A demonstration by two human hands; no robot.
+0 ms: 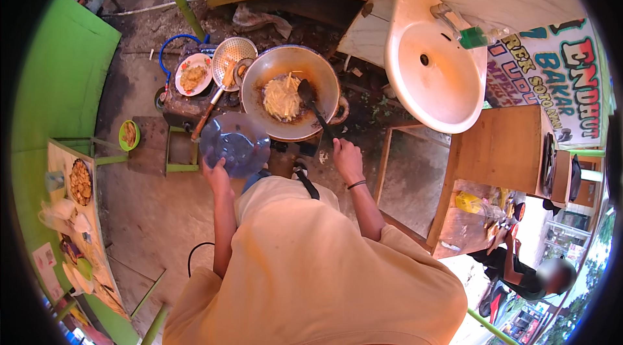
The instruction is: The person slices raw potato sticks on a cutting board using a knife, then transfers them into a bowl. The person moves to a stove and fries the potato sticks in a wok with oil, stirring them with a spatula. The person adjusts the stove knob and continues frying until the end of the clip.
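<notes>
My left hand (216, 174) grips the near rim of a transparent bluish plate (234, 144), which is held just left of the wok. In my right hand (348, 157) is the handle of a black spatula (316, 111), its blade inside the wok beside the food. The large metal wok (321, 70) has two ring handles and holds pale cut strips (281, 96), piled in the middle. Left of it lies a perforated metal skimmer (233, 50) with a wooden handle. A floral plate (193, 74) with a yellowish battered-looking food sits beside the skimmer.
A white washbasin (438, 72) is at the upper right, with a green bottle (473, 37) by its tap. A green bowl (129, 135) of food stands on a low surface at left. A side table (104, 247) bears dishes and bags. Another person (523, 272) is at the far right.
</notes>
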